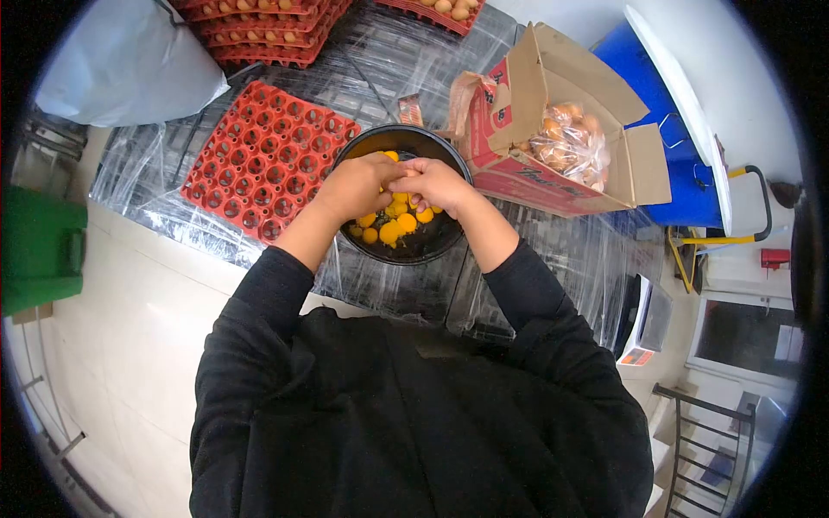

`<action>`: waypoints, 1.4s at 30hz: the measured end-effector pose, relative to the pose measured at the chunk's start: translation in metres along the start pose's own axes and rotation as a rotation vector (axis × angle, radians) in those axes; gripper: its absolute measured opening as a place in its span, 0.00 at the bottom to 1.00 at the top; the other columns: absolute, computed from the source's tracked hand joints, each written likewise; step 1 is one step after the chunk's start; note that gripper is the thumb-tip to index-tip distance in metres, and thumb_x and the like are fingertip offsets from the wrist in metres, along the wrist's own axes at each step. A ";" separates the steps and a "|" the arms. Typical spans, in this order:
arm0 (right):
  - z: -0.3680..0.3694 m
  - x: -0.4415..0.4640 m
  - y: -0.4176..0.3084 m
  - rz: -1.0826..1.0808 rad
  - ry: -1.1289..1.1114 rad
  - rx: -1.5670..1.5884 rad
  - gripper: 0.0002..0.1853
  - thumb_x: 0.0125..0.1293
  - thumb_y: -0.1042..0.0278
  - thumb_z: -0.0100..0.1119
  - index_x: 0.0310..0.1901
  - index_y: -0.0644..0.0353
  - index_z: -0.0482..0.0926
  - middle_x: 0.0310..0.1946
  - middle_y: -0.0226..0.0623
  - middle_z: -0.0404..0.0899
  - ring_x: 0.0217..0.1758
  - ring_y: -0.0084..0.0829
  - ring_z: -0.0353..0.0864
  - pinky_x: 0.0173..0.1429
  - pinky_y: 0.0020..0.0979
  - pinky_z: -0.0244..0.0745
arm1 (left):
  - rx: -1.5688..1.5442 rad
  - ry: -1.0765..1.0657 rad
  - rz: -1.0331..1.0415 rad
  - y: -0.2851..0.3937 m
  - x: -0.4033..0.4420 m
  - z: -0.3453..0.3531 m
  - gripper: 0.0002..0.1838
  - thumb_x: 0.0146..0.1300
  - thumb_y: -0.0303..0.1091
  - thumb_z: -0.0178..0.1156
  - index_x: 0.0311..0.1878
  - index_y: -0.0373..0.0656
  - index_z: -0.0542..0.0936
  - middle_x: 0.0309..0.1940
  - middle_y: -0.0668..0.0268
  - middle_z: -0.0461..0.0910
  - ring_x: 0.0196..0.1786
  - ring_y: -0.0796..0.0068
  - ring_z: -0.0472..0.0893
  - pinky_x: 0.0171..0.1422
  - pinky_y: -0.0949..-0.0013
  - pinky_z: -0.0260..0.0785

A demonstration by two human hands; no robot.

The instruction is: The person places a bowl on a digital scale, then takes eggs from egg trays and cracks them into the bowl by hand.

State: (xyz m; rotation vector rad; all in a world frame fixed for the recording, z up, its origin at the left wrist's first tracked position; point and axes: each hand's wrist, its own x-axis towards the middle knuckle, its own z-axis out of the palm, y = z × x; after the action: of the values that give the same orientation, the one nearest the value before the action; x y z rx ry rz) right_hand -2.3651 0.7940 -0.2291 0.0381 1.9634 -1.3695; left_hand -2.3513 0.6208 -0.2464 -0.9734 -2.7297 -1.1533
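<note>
A black bowl (350, 244) holds several yellow egg yolks (391, 231). Over its far half my left hand (358, 183) and my right hand (439, 186) meet, fingers curled in around a small pale-brown egg or piece of shell (409, 174). Most of that item is hidden by the fingers, and whether it is whole cannot be made out. Left of the bowl lies a red egg tray (259, 160) with its cups bare. An open cardboard box (542, 177) stands on the right with a clear plastic bag of brown shells or eggs (570, 147) in it.
Stacked red trays of eggs (268, 36) stand at the back left, another egg tray (436, 13) at the back. A small packet (410, 110) lies behind the bowl on the plastic-wrapped surface (138, 186). A grey-white bag (129, 69) is at left, a blue bin (639, 69) at right.
</note>
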 end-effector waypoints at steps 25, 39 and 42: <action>-0.101 -0.108 -0.078 -0.988 1.184 0.140 0.14 0.59 0.67 0.54 0.45 0.61 0.74 0.31 0.35 0.72 0.31 0.23 0.73 0.34 0.23 0.70 | -0.503 1.001 -0.410 -0.031 -0.033 -0.082 0.12 0.54 0.25 0.61 0.42 0.36 0.77 0.35 0.65 0.79 0.39 0.79 0.77 0.44 0.77 0.69; 0.016 0.013 0.007 -0.652 0.620 -0.980 0.05 0.49 0.64 0.60 0.29 0.48 0.81 0.32 0.35 0.67 0.41 0.38 0.67 0.43 0.36 0.65 | 0.656 0.940 -0.697 -0.154 -0.143 -0.047 0.22 0.52 0.48 0.59 0.48 0.46 0.75 0.50 0.62 0.73 0.56 0.55 0.66 0.61 0.53 0.53; 0.011 0.053 0.024 -0.515 0.506 -1.190 0.07 0.51 0.61 0.58 0.31 0.48 0.82 0.34 0.34 0.68 0.43 0.37 0.65 0.44 0.36 0.63 | 0.675 1.053 -0.852 -0.158 -0.165 -0.050 0.24 0.53 0.50 0.57 0.50 0.48 0.74 0.49 0.61 0.73 0.57 0.59 0.66 0.59 0.53 0.52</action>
State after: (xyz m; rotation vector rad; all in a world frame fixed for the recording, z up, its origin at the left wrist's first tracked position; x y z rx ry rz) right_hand -2.3879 0.7761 -0.2808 -0.7805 3.0677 -0.2329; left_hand -2.3161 0.4150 -0.3522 0.7444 -2.2089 -0.3942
